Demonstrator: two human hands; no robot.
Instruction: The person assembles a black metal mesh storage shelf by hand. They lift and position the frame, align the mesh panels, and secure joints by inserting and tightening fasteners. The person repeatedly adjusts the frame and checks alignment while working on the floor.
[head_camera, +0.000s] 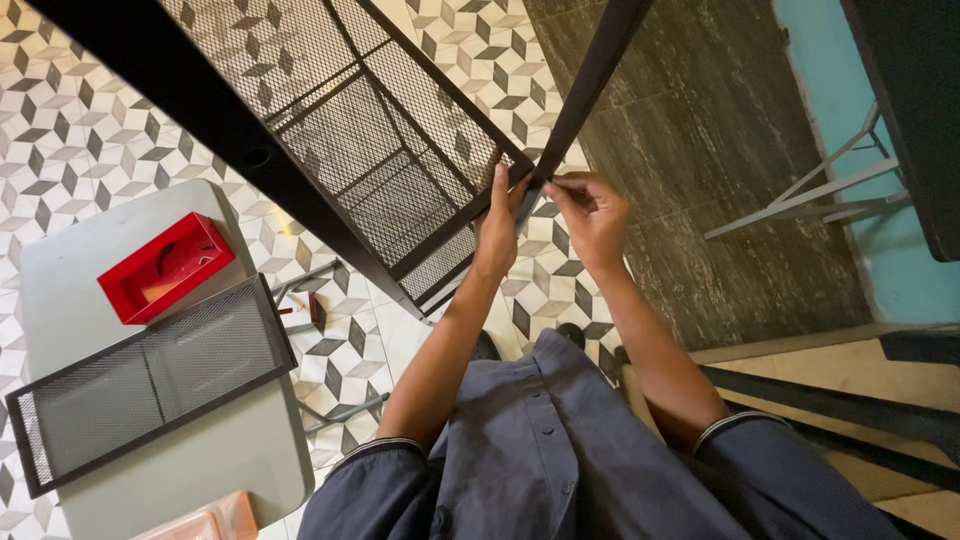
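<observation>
nearest the camera is the person's dark grey shirt (560, 450) with rolled sleeves, both forearms reaching away from it. the left hand (497, 222) is closed around the corner of a black mesh shelf (380, 140), fingers wrapped over the frame edge where it meets a black upright post (585, 85). the right hand (592, 215) sits just beside it, thumb and fingertips pressed together, pinching something too small to make out against the post at that same corner. off to the left, a grey table (250, 450) carries a second mesh shelf panel (150, 375) lying flat and a red box (165, 267) beyond it. below everything lies the patterned tile floor (80, 150).
</observation>
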